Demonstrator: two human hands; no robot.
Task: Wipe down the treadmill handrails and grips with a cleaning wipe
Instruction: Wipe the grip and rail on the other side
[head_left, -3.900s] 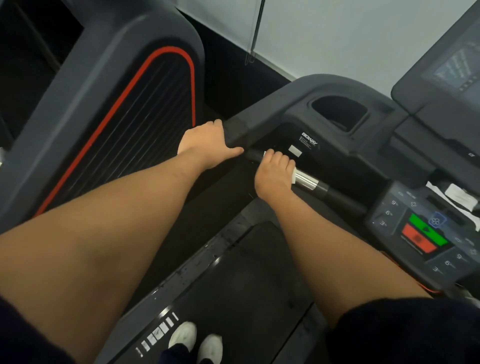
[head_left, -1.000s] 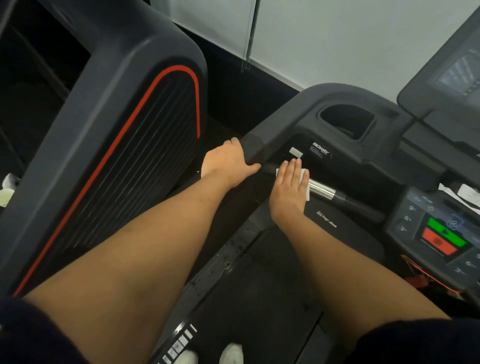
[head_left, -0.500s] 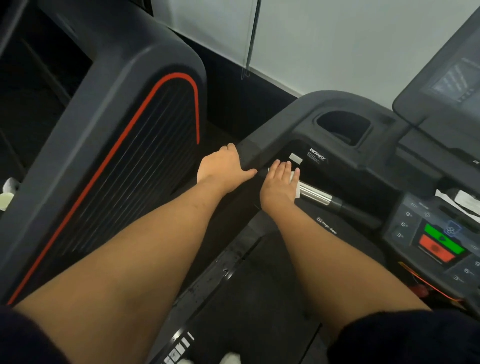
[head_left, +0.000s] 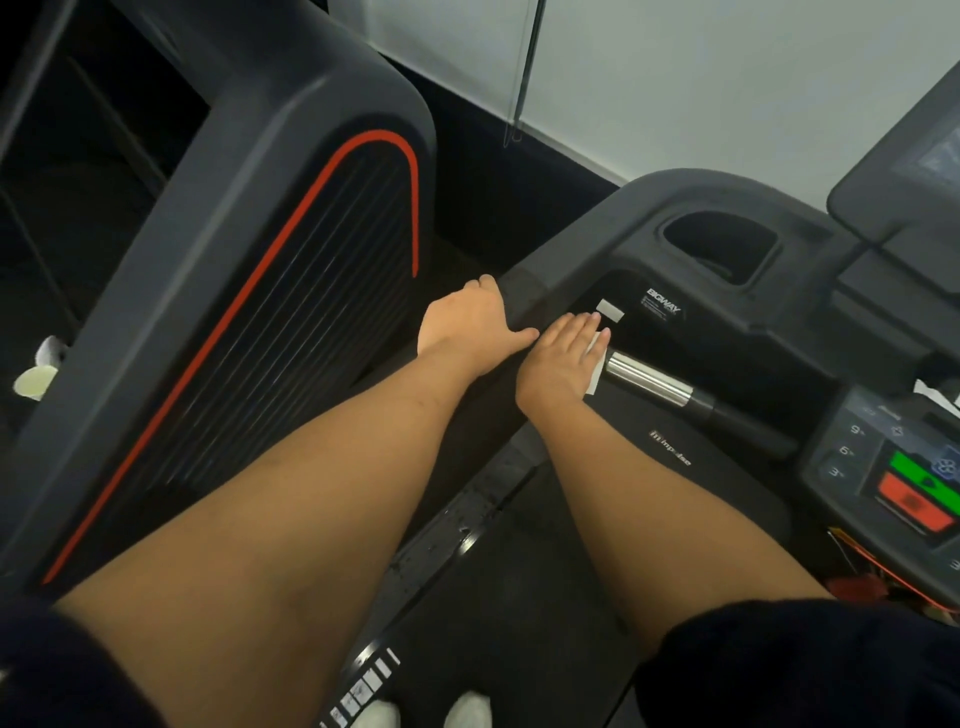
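Both arms are stretched forward and down, bare from the dark short sleeves (head_left: 805, 670) to the wrists; the left forearm (head_left: 311, 467) is laid diagonally across the view, the right forearm (head_left: 649, 493) is run alongside it, and the two are brought close together at the hands. The left hand (head_left: 470, 325) is closed over the end of the handrail (head_left: 566, 244), knuckles up, fingers wrapped out of sight, thumb laid out to the right. The right hand (head_left: 561, 358) is held palm down just beside it, fingers straight and together, pressed flat on a white wipe (head_left: 597, 370); thumb and right hand are almost touching.
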